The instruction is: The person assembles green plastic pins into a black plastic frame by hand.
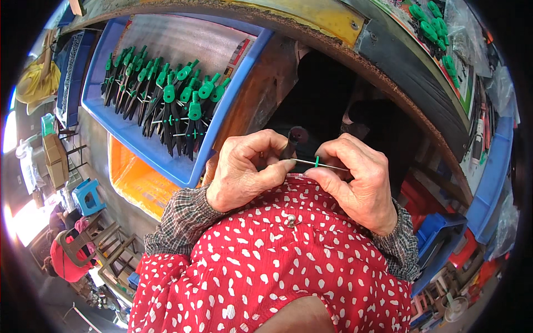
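Observation:
Between the fingers and thumb of my left hand (248, 166) is a dark part with a rounded, holed end (298, 135). A thin metal rod (303, 161) runs from my left fingertips across to my right hand (356, 180), whose thumb and fingers pinch its other end. On the rod sits a small green piece (317, 161), close to my right fingertips. Whether the rod passes into the dark part is hidden by my left fingers. Both hands are in front of my red, white-spotted clothing (266, 238).
At the left, a blue tray (230, 102) holds several black tools with green rounded ends (169, 91) and thin metal rods. Under it is an orange crate (139, 177). A worn table edge (383, 66) curves ahead; more green parts (436, 25) lie at the far right.

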Demonstrator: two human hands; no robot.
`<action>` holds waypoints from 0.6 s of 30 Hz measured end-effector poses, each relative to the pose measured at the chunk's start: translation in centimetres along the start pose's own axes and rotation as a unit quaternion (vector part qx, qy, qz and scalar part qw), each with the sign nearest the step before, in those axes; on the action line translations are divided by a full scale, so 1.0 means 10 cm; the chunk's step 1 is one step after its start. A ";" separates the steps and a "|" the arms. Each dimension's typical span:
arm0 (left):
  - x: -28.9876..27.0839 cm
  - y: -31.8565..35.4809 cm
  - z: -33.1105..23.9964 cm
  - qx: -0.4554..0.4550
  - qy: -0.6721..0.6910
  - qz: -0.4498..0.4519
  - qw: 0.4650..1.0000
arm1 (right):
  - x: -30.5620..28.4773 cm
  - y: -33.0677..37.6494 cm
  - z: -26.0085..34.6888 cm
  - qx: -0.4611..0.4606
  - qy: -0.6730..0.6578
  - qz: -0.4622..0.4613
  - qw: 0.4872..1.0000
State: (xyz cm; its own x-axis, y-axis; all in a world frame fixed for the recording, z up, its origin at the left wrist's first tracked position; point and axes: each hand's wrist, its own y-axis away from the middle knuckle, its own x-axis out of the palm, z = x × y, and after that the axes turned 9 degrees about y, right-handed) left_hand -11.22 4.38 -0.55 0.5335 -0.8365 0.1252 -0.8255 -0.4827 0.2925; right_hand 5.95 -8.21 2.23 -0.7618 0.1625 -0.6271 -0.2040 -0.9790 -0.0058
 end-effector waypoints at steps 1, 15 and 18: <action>0.01 0.00 0.00 0.007 0.008 -0.007 1.000 | 0.02 0.00 0.00 0.006 -0.019 -0.014 1.000; 0.02 0.02 0.02 0.010 0.031 -0.007 0.999 | -0.01 0.01 0.04 0.041 -0.057 0.006 0.997; 0.02 0.01 0.04 0.015 0.023 -0.003 1.000 | -0.01 0.04 -0.02 0.005 0.003 0.029 1.000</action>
State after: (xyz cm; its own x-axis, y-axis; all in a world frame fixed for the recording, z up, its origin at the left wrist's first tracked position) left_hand -11.30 4.04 -0.82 0.5461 -0.8207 0.1681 -0.8269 -0.4961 0.2647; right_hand 6.08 -8.66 2.15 -0.7691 0.1052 -0.6304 -0.1656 -0.9855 0.0376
